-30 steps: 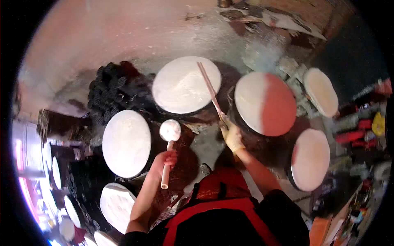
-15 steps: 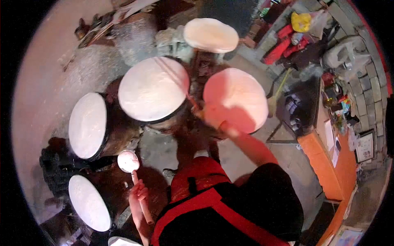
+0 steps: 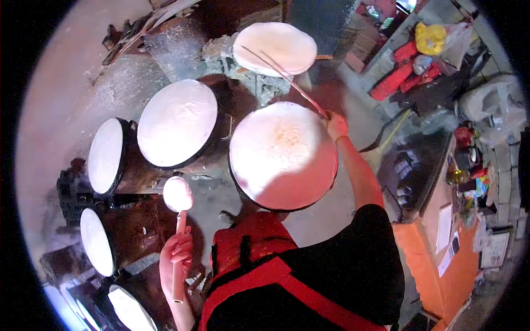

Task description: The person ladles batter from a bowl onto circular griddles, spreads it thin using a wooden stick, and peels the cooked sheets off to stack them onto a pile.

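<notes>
My left hand (image 3: 181, 247) is wrapped round the wooden handle of a ladle-like tool (image 3: 178, 194) with a round white head, held upright at the lower left. My right hand (image 3: 337, 126) grips thin sticks (image 3: 295, 84), which fork towards their tips and reach over the far round griddle (image 3: 274, 48). Below that hand lies the nearest griddle (image 3: 284, 154), covered with a white layer that has a rough yellowish patch; my arm's shadow falls across it. Whether the sticks touch the far griddle, I cannot tell.
More white-topped round griddles stand in an arc to the left, including a large one (image 3: 178, 123), a tilted-looking one (image 3: 106, 156) and one with a loose edge (image 3: 132, 310). An orange-sided table (image 3: 422, 265) is on the right. Red and yellow bags (image 3: 430, 38) lie at upper right.
My right hand has moved from over the right griddle out to its right edge, and the sticks now point at the far griddle. The view has shifted; my left hand still holds the ladle-like tool.
</notes>
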`<state>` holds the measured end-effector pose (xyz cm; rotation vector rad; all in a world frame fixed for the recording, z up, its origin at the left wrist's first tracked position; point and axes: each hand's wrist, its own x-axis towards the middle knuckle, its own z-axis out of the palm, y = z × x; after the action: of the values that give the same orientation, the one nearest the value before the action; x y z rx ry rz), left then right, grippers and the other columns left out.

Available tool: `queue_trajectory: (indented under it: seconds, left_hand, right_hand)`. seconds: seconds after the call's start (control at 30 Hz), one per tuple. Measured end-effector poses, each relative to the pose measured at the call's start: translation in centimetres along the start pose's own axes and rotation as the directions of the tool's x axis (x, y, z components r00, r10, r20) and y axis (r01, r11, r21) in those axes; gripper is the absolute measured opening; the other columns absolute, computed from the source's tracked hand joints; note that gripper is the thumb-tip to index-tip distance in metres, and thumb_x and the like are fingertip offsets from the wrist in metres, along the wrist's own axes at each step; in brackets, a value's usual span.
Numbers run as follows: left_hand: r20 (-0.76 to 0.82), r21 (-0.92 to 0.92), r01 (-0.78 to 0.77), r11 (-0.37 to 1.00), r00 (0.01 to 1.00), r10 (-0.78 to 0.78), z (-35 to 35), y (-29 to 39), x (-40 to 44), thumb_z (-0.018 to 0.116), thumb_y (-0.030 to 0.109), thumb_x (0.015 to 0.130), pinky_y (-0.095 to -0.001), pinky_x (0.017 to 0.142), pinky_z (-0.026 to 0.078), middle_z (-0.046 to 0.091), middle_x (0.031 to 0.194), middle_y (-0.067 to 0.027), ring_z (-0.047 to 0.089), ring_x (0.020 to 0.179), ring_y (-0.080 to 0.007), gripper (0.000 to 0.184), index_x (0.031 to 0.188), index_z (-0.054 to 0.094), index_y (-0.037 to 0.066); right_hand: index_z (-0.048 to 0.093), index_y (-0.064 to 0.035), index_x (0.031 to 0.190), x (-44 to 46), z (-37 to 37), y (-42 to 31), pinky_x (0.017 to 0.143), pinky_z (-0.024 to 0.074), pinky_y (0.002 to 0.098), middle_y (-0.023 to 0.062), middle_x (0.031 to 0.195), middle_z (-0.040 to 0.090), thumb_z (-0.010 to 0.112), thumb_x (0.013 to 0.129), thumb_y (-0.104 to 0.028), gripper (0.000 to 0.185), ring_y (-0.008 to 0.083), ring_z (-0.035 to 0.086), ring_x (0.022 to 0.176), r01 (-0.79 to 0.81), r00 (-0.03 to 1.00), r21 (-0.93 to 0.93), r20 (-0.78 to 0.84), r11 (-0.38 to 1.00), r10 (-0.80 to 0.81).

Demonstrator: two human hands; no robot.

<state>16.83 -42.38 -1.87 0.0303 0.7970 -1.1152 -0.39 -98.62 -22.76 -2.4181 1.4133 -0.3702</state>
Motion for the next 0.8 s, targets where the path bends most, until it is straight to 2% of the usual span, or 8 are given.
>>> queue_trajectory:
  seconds: [0.27, 0.37, 0.47, 0.5, 0.6, 0.7, 0.73, 0.8]
  left_hand:
    - [-0.064, 0.237, -0.077, 0.968, 0.993, 0.095, 0.0, -3.1, 2.5, 0.043, 0.001, 0.092, -0.0178, 0.037, 0.032, 0.038, 0.070, -0.0039, 0.036, 0.054, -0.0085, 0.022, 0.111, 0.043, -0.010]
    - [-0.068, 0.273, -0.077, 0.959, 0.993, 0.099, -0.1, -3.0, 3.8, 0.045, 0.002, 0.091, -0.0165, 0.035, 0.030, 0.038, 0.069, -0.0034, 0.035, 0.053, -0.0073, 0.019, 0.108, 0.044, -0.008]
    - [-0.096, 0.337, -0.051, 0.940, 0.991, 0.088, 0.5, -2.3, 4.8, 0.047, 0.001, 0.090, -0.0162, 0.032, 0.029, 0.037, 0.066, -0.0024, 0.035, 0.050, -0.0065, 0.016, 0.105, 0.044, -0.006]
    - [-0.099, 0.346, -0.039, 0.938, 0.992, 0.077, 0.9, -2.1, 4.9, 0.047, 0.001, 0.090, -0.0163, 0.032, 0.029, 0.037, 0.065, -0.0022, 0.035, 0.049, -0.0064, 0.016, 0.105, 0.044, -0.006]
    - [-0.076, 0.311, -0.048, 0.949, 0.994, 0.075, 2.2, -1.6, 5.9, 0.047, 0.000, 0.090, -0.0168, 0.031, 0.029, 0.037, 0.064, -0.0018, 0.035, 0.048, -0.0063, 0.017, 0.105, 0.042, -0.005]
    - [-0.046, 0.385, -0.026, 0.922, 0.998, 0.047, 4.8, 0.2, 7.7, 0.049, 0.001, 0.089, -0.0166, 0.032, 0.028, 0.037, 0.064, -0.0016, 0.035, 0.048, -0.0062, 0.018, 0.105, 0.042, -0.005]
    - [-0.053, 0.423, -0.024, 0.906, 0.997, 0.051, 5.8, 1.0, 8.2, 0.049, 0.001, 0.089, -0.0163, 0.032, 0.027, 0.036, 0.064, -0.0014, 0.034, 0.048, -0.0063, 0.018, 0.105, 0.042, -0.005]
    - [-0.048, 0.495, -0.012, 0.869, 0.998, 0.041, 7.3, 2.9, 9.9, 0.049, 0.001, 0.089, -0.0157, 0.032, 0.027, 0.036, 0.064, -0.0010, 0.034, 0.048, -0.0065, 0.019, 0.106, 0.043, -0.004]
  right_hand:
    - [0.067, -0.0047, 0.099, 0.3, -0.5, -0.7, 0.076, 0.0482, 0.0368, 0.0143, 0.089, 0.068, 0.064, 0.080, -0.034, 0.035, 0.0264, 0.065, 0.082, 0.225, 0.947, -0.038, -0.229, 0.974, -0.228]
    - [0.067, -0.0049, 0.099, 0.9, -6.4, -3.1, 0.073, 0.0474, 0.0330, 0.0101, 0.085, 0.067, 0.064, 0.080, -0.031, 0.032, 0.0200, 0.063, 0.079, 0.239, 0.970, 0.222, -0.018, 0.945, -0.241]
    - [0.066, -0.0028, 0.098, 1.4, -11.1, -7.3, 0.071, 0.0460, 0.0298, 0.0052, 0.084, 0.066, 0.063, 0.082, -0.031, 0.033, 0.0147, 0.058, 0.076, 0.451, 0.892, 0.345, -0.170, 0.823, -0.418]
    - [0.064, -0.0038, 0.103, 1.5, -14.2, -9.9, 0.068, 0.0467, 0.0290, 0.0053, 0.090, 0.066, 0.061, 0.083, -0.022, 0.027, 0.0162, 0.059, 0.077, 0.241, 0.955, 0.635, -0.021, 0.734, -0.295]
    - [0.063, -0.0052, 0.104, 7.3, -17.3, -10.9, 0.064, 0.0462, 0.0293, 0.0084, 0.090, 0.066, 0.059, 0.086, -0.020, 0.024, 0.0177, 0.059, 0.076, 0.469, 0.883, 0.226, -0.116, 0.854, -0.455]
    - [0.063, -0.0056, 0.101, 10.0, -24.4, -19.5, 0.072, 0.0488, 0.0343, 0.0140, 0.098, 0.065, 0.063, 0.081, -0.032, 0.034, 0.0271, 0.063, 0.087, 0.070, 0.967, -0.117, -0.236, 0.991, -0.096]
    - [0.063, -0.0084, 0.106, 12.8, -25.7, -18.8, 0.078, 0.0489, 0.0371, 0.0157, 0.102, 0.064, 0.063, 0.079, -0.032, 0.035, 0.0304, 0.062, 0.091, 0.239, 0.935, -0.087, -0.249, 0.967, -0.253]
    - [0.059, -0.0137, 0.115, 14.8, -26.6, -19.4, 0.086, 0.0461, 0.0388, 0.0137, 0.113, 0.060, 0.061, 0.078, -0.028, 0.040, 0.0294, 0.059, 0.101, 0.523, 0.539, -0.422, -0.509, 0.740, -0.671]
